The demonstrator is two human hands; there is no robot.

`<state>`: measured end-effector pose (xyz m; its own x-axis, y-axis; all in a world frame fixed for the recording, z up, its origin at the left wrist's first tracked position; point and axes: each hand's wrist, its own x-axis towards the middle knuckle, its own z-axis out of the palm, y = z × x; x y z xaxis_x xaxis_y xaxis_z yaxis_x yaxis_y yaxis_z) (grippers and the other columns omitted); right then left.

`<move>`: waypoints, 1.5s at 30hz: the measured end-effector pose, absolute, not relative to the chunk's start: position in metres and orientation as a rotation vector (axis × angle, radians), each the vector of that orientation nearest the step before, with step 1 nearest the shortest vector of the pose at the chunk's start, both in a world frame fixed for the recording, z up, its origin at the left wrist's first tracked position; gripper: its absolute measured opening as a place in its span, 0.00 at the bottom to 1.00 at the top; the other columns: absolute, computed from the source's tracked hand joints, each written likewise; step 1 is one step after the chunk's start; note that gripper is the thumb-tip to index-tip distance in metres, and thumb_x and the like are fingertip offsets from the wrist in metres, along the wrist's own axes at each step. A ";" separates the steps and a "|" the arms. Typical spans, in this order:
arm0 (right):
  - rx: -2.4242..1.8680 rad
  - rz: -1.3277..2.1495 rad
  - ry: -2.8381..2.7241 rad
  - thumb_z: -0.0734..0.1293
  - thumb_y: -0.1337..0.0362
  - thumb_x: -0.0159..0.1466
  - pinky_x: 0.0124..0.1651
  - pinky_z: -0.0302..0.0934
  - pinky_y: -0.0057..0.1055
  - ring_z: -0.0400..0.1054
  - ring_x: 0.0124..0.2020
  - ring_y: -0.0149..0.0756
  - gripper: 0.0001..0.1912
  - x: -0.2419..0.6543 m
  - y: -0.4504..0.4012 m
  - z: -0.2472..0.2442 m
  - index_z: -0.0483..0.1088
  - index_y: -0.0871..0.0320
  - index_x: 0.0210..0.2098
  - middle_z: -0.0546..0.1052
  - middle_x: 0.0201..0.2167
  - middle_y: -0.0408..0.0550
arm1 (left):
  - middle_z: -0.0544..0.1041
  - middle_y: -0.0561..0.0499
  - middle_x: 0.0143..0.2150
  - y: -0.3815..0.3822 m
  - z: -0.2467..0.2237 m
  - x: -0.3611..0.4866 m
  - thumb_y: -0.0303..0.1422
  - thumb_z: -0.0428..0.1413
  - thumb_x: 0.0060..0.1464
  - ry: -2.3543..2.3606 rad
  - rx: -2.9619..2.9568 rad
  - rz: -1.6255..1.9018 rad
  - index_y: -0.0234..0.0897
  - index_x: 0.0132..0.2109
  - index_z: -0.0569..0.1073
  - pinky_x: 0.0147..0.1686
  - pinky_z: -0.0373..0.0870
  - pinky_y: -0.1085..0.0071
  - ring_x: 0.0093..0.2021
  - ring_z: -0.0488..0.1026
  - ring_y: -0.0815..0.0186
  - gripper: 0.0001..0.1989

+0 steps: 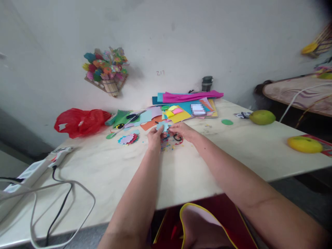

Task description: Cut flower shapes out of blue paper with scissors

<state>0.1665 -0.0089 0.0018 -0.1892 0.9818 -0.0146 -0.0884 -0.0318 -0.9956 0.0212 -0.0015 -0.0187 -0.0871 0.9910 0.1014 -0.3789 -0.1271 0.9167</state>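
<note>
A light blue paper flower with scalloped edges is raised a little above the table. My left hand is closed on its lower left side, the thumb lying over the paper. On the other side, the fingers of my right hand are pinched together at the flower's right edge; the fingertips are small and partly hidden. Below my hands lie colourful paper scraps and a dark curved loop, perhaps a scissors handle. To the left is a pile of cut paper flowers in lilac, red and blue.
Scissors, coloured paper sheets and a red plastic bag lie toward the wall. A green mango and a yellow mango are at right. A power strip with looping cables occupies the left edge.
</note>
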 end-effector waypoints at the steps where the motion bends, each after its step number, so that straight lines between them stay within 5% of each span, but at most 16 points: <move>1: -1.065 1.415 -1.258 0.68 0.74 0.58 0.15 0.51 0.17 0.66 0.21 0.25 0.05 0.166 -0.009 0.002 0.74 0.65 0.26 0.76 0.22 0.46 | 0.72 0.53 0.18 -0.001 -0.019 0.021 0.42 0.70 0.33 0.902 0.962 1.503 0.33 0.28 0.70 0.21 0.62 0.76 0.16 0.66 0.73 0.22; 45: -1.063 1.461 -1.223 0.66 0.74 0.63 0.12 0.48 0.17 0.69 0.19 0.25 0.08 0.164 -0.013 0.005 0.73 0.66 0.27 0.79 0.25 0.51 | 0.74 0.51 0.22 0.004 -0.025 0.019 0.44 0.71 0.28 0.901 0.949 1.466 0.34 0.28 0.71 0.21 0.65 0.74 0.18 0.68 0.72 0.24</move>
<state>0.1635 -0.0125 0.0046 -0.1999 0.9783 -0.0541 -0.1186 -0.0789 -0.9898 0.0193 0.0035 -0.0250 -0.0614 0.9953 0.0755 -0.3820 -0.0933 0.9194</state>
